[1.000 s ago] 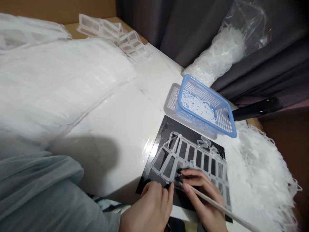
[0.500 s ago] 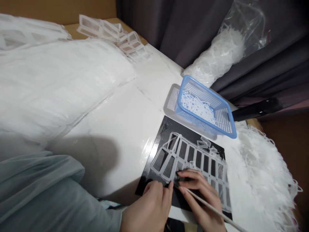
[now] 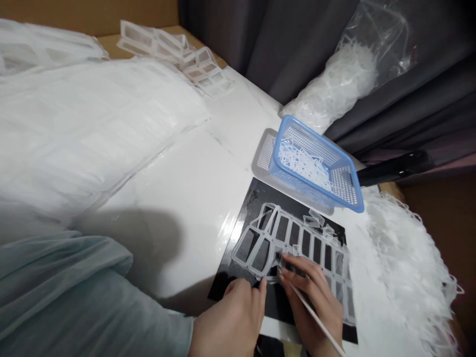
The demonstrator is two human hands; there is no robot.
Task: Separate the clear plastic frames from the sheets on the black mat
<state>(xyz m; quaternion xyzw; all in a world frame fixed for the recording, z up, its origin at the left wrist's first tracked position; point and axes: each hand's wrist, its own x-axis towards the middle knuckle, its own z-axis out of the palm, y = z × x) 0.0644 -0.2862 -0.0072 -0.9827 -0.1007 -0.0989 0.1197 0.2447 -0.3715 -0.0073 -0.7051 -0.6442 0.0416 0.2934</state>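
Note:
A translucent plastic sheet of rectangular frames lies on a black mat. My left hand is closed, its fingertips at the sheet's near left edge; their undersides are hidden. My right hand is closed around a slim tool with a long pale shaft or cord, which runs down past the palm. The tool's tip is dark and blurred, within a frame opening in the near row; its exact kind cannot be made out. Small clear plastic scraps lie on the sheet's far right side.
A blue mesh basket holding thin white strips stands beyond the mat. To the right is a heap of white plastic offcuts. A large bag of frame sheets lies left. A clear bag of offcuts leans against the dark curtain.
My right hand has moved slightly up and away from my left hand, and the tool's shaft has swung steeper. My left hand has stayed nearly still at the sheet's edge.

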